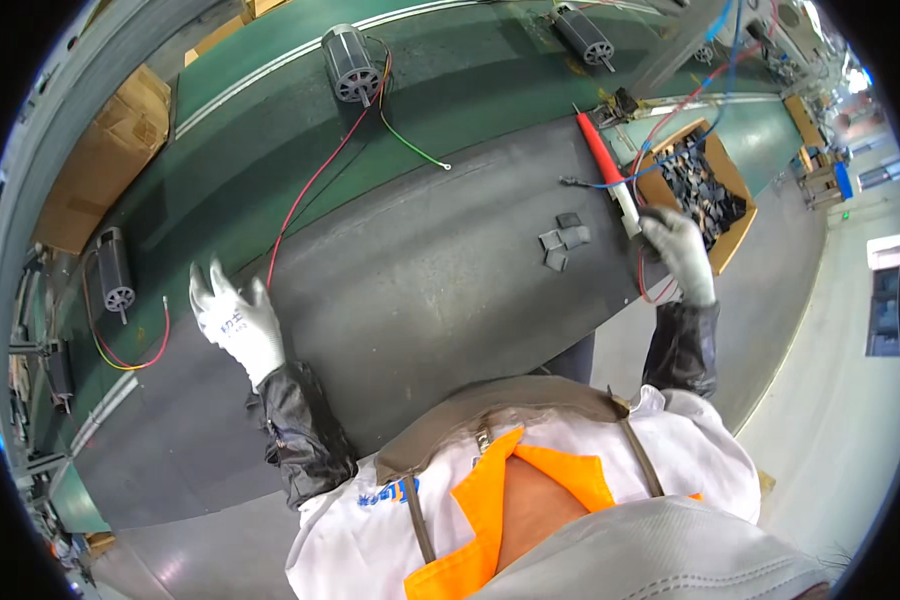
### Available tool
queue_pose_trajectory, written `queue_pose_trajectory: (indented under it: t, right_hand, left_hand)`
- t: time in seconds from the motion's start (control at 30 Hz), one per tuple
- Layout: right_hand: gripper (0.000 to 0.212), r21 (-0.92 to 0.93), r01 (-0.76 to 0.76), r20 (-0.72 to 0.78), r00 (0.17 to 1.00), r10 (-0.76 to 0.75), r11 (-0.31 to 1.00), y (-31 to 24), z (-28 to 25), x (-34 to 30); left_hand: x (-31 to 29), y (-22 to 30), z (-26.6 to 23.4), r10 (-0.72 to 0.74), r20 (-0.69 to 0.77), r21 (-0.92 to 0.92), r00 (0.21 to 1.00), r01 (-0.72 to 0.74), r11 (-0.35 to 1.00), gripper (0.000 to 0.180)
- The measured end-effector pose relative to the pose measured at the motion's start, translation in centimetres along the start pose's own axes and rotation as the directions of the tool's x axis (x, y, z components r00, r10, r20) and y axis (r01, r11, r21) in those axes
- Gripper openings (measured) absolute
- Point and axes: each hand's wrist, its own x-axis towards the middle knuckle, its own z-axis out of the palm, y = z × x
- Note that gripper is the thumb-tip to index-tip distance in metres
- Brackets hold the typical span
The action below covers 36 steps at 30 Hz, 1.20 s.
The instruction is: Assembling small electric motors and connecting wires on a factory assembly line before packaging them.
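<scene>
My left hand point(235, 320), in a white glove, hovers over the left of the dark mat with its fingers spread. Its thumb is close to a red wire from a grey motor point(352, 65) at the back of the bench; whether they touch I cannot tell. That motor's green wire point(415, 148) ends in a ring terminal. My right hand point(678, 248), gloved too, has its fingers closed at the lower end of a red-and-white probe point(600, 155) with a thin tip pointing away from me. A blue lead point(610, 185) crosses the probe.
Small dark square pieces point(565, 238) lie on the mat point(420, 290). A cardboard box point(735, 185) full of dark pieces stands at the right. Other motors are at far left point(113, 272) and back right point(582, 35). Metal frame posts and hanging cables flank the bench.
</scene>
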Motion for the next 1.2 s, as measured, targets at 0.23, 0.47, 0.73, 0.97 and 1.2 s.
queue_pose_trajectory:
  t: [0.23,0.47,0.73,0.97,1.2]
  right_hand:
    - [0.048,-0.135,0.454,0.233,0.878,-0.417,0.881,-15.4,8.9,7.8]
    - [0.070,-0.833,0.018,-0.167,0.945,-0.282,0.553,-5.6,2.3,38.9]
    - [0.088,-0.757,-0.061,-0.164,0.981,-0.099,0.651,-1.6,4.1,44.4]
    - [0.043,-0.728,-0.029,-0.274,0.928,-0.252,0.685,4.9,5.9,47.5]
    - [0.044,0.273,0.029,0.241,0.966,-0.097,0.962,-10.5,16.9,7.0]
  left_hand:
    - [1.2,17.4,2.4,0.543,-0.139,-0.729,0.828,-0.457,0.510,0.046]
    - [-1.0,22.6,9.6,0.725,0.180,-0.660,0.665,-0.465,0.590,0.050]
    - [-1.3,22.1,9.2,0.506,0.401,-0.351,0.764,-0.382,0.855,0.037]
    - [0.9,22.7,7.3,0.489,0.271,-0.353,0.829,-0.387,0.852,0.039]
    - [-0.6,19.2,11.5,0.202,-0.127,-0.535,0.971,-0.239,0.811,0.044]
